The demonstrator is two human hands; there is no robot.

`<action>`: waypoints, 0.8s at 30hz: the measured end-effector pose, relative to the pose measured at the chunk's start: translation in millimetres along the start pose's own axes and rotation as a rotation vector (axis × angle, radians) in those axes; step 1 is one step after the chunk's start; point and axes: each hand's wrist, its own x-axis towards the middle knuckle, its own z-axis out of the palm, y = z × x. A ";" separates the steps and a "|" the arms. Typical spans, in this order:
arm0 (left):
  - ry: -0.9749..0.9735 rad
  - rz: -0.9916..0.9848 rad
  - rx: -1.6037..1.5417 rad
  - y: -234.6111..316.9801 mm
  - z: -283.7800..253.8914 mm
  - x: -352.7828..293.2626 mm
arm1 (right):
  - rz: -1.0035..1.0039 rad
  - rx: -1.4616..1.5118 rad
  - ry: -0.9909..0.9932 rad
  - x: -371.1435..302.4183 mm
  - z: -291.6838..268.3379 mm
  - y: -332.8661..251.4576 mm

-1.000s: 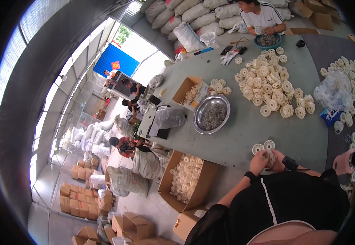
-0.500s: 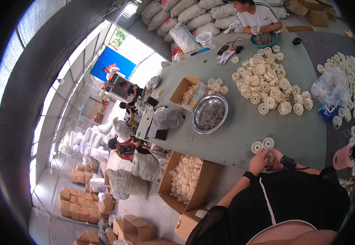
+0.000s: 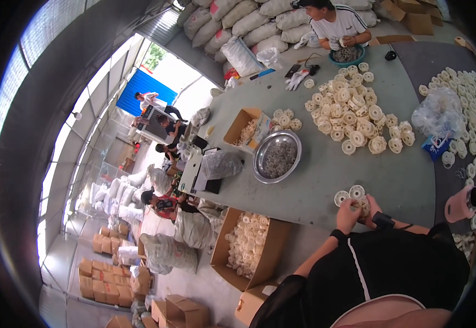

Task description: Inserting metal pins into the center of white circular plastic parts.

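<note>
Near the table's front edge, both hands meet around a cream plastic wheel-shaped part (image 3: pixel 364 205). My right hand (image 3: pixel 373 210) grips it from the right. My left hand (image 3: pixel 348 215) has its fingers closed at the part's left side; any small piece between them is too small to make out. Two more cream plastic wheels (image 3: pixel 341 198) lie side by side on the table just beyond my fingers. Farther off is a large heap of cream wheels (image 3: pixel 347 109). A steel bowl (image 3: pixel 294 169) of small greyish pieces stands to the left.
An open carton (image 3: pixel 240 123) of small pieces sits behind the bowl. Below the table's left edge stands a carton (image 3: pixel 279 249) full of cream wheels. At right are a plastic bag (image 3: pixel 440 112), a pink tumbler (image 3: pixel 459 206) and more wheels. A co-worker (image 3: pixel 339 24) works across the table.
The cream wheel between my hands shows more fully now, and my right hand has shifted slightly. The whole view has moved a little. Across the table, the co-worker's head has turned downward.
</note>
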 end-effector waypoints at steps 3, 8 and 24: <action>-0.003 0.076 0.016 2.7 0.1 1.5 | 0.024 0.011 0.008 1.7 -3.2 -3.7; -0.014 0.131 -0.083 -15.4 8.9 0.7 | 0.025 -0.023 0.036 11.0 -16.7 -0.6; -0.363 -0.727 -1.102 -44.1 9.4 20.6 | -0.405 -0.587 0.267 11.5 -2.9 -0.5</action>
